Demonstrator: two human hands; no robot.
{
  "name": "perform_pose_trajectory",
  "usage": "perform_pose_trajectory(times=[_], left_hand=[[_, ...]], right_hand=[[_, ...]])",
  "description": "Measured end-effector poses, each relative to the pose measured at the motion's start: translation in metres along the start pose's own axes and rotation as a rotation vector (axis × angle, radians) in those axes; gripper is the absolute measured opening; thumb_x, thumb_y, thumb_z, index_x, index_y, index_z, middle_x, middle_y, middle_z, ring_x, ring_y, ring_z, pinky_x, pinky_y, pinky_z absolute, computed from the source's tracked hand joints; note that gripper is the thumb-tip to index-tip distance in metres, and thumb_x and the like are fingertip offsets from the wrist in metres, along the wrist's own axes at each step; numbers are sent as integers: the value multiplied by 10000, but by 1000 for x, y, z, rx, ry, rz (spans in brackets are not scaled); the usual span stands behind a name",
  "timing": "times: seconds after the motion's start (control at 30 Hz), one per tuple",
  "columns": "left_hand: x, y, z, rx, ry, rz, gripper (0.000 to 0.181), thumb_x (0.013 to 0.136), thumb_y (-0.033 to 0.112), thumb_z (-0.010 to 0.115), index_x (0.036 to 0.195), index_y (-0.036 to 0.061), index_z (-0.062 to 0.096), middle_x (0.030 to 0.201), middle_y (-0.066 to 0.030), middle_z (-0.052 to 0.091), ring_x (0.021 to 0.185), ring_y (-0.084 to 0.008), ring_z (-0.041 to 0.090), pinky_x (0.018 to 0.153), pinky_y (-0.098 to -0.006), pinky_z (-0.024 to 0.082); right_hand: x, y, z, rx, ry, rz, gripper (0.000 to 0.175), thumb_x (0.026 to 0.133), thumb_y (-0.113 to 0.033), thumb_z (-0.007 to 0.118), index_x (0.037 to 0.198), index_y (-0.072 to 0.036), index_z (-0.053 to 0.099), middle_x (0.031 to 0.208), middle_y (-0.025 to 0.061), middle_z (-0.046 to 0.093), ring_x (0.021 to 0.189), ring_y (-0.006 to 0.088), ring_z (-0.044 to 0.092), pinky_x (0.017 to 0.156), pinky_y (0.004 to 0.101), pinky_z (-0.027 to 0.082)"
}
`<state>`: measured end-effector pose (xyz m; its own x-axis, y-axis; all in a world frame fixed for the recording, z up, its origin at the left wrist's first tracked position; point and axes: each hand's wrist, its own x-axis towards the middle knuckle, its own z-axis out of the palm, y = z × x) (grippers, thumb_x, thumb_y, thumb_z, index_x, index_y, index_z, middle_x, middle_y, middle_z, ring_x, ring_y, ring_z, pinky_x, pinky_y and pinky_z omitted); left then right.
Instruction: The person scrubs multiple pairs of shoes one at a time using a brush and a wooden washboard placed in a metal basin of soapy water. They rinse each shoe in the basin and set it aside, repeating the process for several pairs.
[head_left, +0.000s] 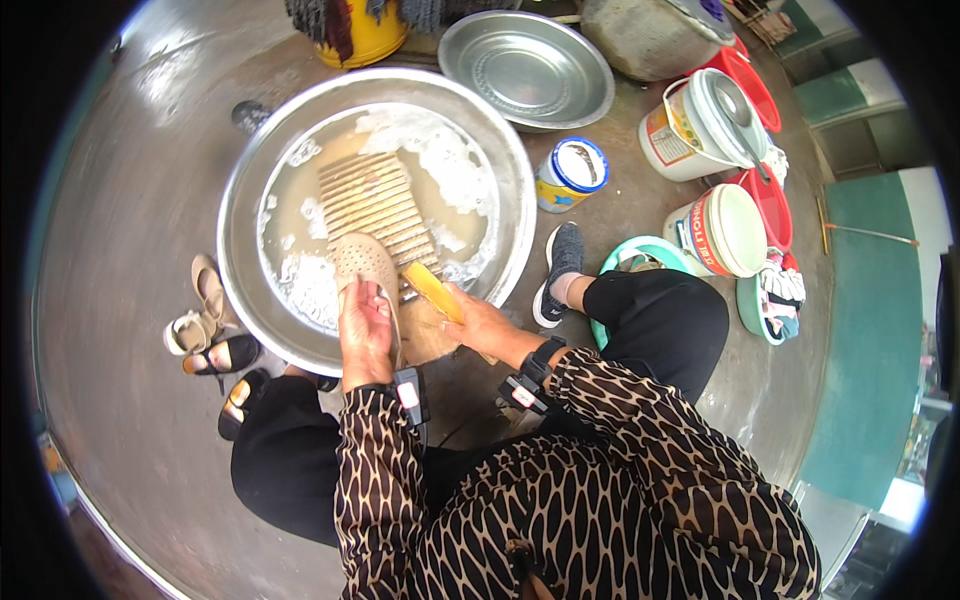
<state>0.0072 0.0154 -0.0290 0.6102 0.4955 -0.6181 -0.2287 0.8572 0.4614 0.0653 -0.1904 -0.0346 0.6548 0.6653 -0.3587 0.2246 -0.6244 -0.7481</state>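
My left hand (366, 319) holds a beige perforated slip-on shoe (363, 259) by its open part, toe pointing away from me. In my right hand (480, 322) is a yellow block-shaped object (433, 290), perhaps a brush or soap bar, its far end close to the shoe's side. Both are above the near side of a large metal basin (232, 217) of cloudy, foamy water. A ridged wooden washboard (371, 195) slopes into the water, and its plain near end (420, 330) rests by the basin's near rim.
Several shoes (217, 352) lie on the floor at the left. An empty metal basin (525, 71) stands behind. To the right are a blue-rimmed tub of white matter (574, 172), a white lidded bucket (686, 127), another bucket (712, 232) and a teal basin (652, 247).
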Motion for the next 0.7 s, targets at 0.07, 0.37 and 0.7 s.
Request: perform_pose_trajectory(times=[0.07, 0.37, 0.7], left_hand=[[2, -4, 1, 47, 68, 16, 314, 889, 240, 681, 1149, 127, 546, 1082, -10, 600, 1058, -157, 540, 935, -319, 421], [18, -9, -3, 69, 98, -40, 428, 891, 316, 671, 1230, 102, 520, 1191, -38, 562, 1117, -178, 509, 979, -343, 420], [27, -10, -12, 14, 105, -183, 162, 946, 259, 587, 969, 99, 571, 876, -20, 611, 876, -185, 589, 826, -345, 500]], right_hand=[[8, 2, -11, -36, -25, 34, 758, 854, -276, 640, 1470, -57, 255, 1177, 296, 569, 1089, 397, 577, 932, 404, 463], [69, 63, -176, 149, 580, 225, 467, 934, -376, 514, 1328, -129, 482, 967, 211, 665, 934, 350, 649, 778, 432, 498], [124, 176, -290, -378, 174, 465, 427, 915, -356, 449, 1176, -55, 604, 977, 212, 675, 911, 338, 660, 848, 443, 489]])
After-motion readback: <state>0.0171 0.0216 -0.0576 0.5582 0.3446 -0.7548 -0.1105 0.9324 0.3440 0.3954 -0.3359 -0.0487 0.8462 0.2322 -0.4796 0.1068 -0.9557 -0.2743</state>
